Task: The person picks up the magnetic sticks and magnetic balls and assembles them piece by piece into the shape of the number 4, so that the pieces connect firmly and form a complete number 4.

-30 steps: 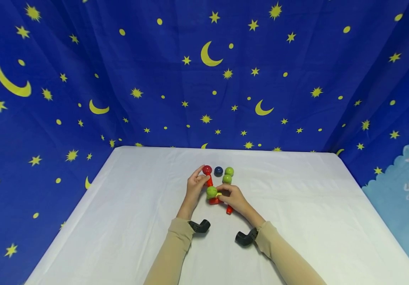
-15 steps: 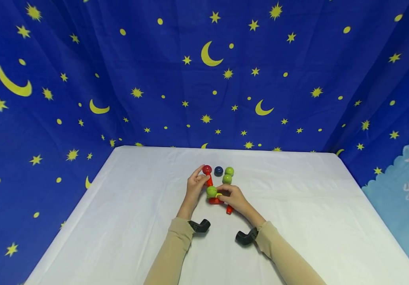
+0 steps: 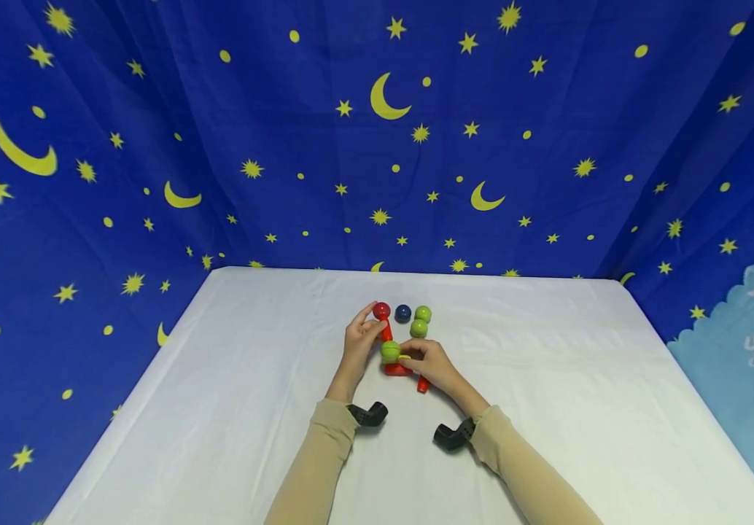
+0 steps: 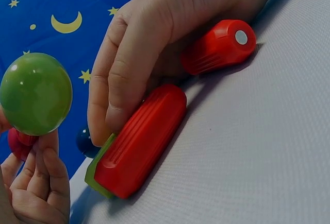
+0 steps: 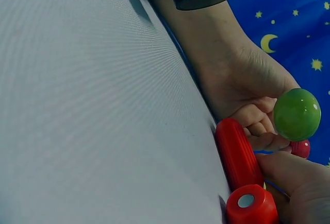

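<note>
In the head view my left hand [image 3: 359,348] holds a red magnetic rod [image 3: 386,332] between thumb and fingers. A red ball [image 3: 381,310] sits at the rod's far end, and a green ball [image 3: 390,352] at its near end. My right hand [image 3: 436,364] pinches a yellow-green rod [image 3: 405,358], mostly hidden by its fingers. Against this rod lies a red rod [image 4: 142,144] on the table, seen in the left wrist view. Another red rod [image 3: 423,384] with a silvery end lies under the right hand.
Beyond the hands, a dark blue ball [image 3: 403,313] and two green balls [image 3: 423,314] rest on the white-covered table [image 3: 272,379]. Blue starry cloth [image 3: 324,131] stands around the back and sides. Black camera mounts [image 3: 454,435] jut from both wrists.
The red rod by my right fingers has turned slightly and lies more level across the view. Both hands stay nearly in place, as do the loose balls.
</note>
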Tool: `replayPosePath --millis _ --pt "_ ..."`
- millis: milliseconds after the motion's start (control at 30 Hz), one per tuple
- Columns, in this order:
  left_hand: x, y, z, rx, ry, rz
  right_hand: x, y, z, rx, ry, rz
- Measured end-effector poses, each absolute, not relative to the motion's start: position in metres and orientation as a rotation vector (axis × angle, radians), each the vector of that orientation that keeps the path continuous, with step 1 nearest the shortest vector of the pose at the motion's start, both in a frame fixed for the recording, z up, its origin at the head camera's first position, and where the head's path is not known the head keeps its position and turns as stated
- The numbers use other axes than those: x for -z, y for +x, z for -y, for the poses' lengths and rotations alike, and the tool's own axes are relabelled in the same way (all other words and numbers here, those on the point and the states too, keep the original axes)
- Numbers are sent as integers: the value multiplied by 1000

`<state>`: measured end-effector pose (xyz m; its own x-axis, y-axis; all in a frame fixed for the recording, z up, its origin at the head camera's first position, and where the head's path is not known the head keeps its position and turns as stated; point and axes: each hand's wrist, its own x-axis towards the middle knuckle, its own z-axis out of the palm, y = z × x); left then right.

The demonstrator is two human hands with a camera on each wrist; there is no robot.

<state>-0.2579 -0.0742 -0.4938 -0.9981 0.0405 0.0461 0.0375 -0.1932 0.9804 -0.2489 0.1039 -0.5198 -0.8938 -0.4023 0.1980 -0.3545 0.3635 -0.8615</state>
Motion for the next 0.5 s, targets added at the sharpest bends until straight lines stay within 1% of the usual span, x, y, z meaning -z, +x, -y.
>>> replayPosePath --millis 167,500 --pt "495 -258 74 -2431 89 -1986 497 -236 -103 1566 -746 -2562" --pt "495 -259 74 -2446 96 -1965 494 -233 -103 1631 -721 -2550"
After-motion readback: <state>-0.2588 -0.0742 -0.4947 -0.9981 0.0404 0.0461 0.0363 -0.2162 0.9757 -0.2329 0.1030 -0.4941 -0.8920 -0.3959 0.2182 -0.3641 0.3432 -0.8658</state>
